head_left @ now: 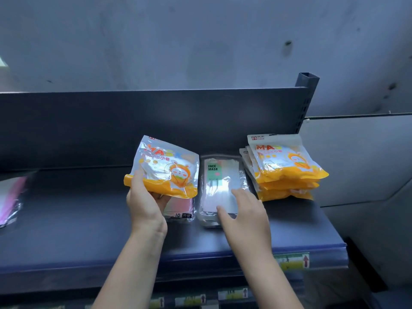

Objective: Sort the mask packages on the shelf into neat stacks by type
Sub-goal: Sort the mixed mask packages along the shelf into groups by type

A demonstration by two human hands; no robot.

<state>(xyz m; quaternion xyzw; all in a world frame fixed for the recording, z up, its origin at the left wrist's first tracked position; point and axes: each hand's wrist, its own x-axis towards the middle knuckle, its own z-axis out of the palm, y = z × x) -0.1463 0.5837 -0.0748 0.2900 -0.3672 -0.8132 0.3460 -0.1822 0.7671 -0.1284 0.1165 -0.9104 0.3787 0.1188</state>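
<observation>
Mask packages lie on a dark shelf (66, 230), and two bare arms reach up to them from the bottom of the view. The left hand (145, 204) holds one orange and silver mask pack (165, 166) by its bottom edge, with the thumb on the front and the fingers curled behind. This pack has a cartoon bunny on it and is lifted up and tilted a bit. Just under it lies a pack of pink masks (180, 208), flat on the shelf and partly hidden by the lifted pack. The right hand (243, 212) is open, with straight fingers resting on a clear pack (220, 175) that says FACE MASK. That clear pack lies flat in the middle, just beside the pink one. To the right, a stack of orange bunny packs (287, 168) sits near the back, close to the clear pack. Far off on the left edge lies another pink pack (11, 199), well apart from the rest. Behind everything stands the dark back panel (156, 121) of the shelf, and then a gray wall (178, 41).
</observation>
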